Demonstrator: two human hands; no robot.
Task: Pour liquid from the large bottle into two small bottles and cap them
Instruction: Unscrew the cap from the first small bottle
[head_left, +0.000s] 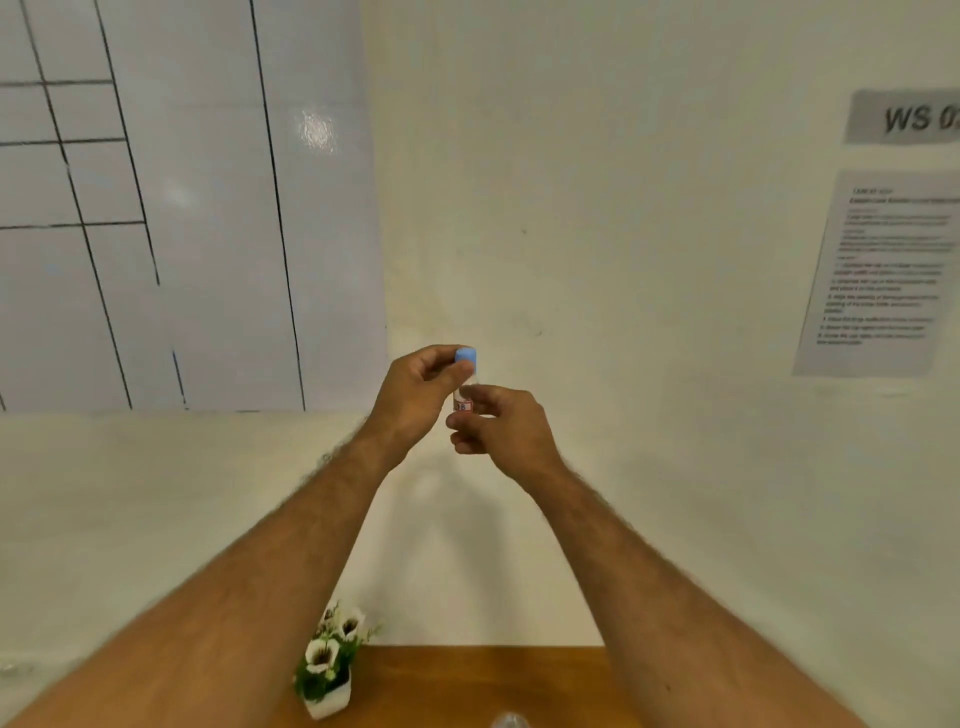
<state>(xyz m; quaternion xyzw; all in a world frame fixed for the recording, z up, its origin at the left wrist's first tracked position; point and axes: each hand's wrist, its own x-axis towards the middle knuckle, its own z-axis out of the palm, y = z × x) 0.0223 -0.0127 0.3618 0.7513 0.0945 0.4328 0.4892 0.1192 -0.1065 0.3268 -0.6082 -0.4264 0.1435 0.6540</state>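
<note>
- Left hand (415, 387): raised in front of the wall, fingers pinched on the blue cap (466, 357) that sits at the top of the small bottle (464, 397).
- Small bottle: held upright in the air between both hands, well above the table (467, 680); its clear body is mostly hidden by fingers, with a small red-edged label showing. The fill level cannot be read.
- Right hand (498, 423): closed around the lower body of the bottle, just beside the left hand.
- Risk, cross-threading: if the cap is turned while tilted on the neck, it is likely to jam and seal poorly.
- Risk, leak: whether the cap is fully seated cannot be told; a loose cap would let liquid escape.
- Risk, drop: the grip is at the fingertips on a smooth, small body; a slip during the twist would send it down to the table.
- Surface: a brown wooden table at the lower edge, carrying a small white pot of flowers (327, 670) on the left and a clear bottle top (511, 721), barely in view.
- Room: white tiled panel (156, 208) at left, plain cream wall at centre, printed sheets (883, 270) taped at right; their text is too blurred to read.
</note>
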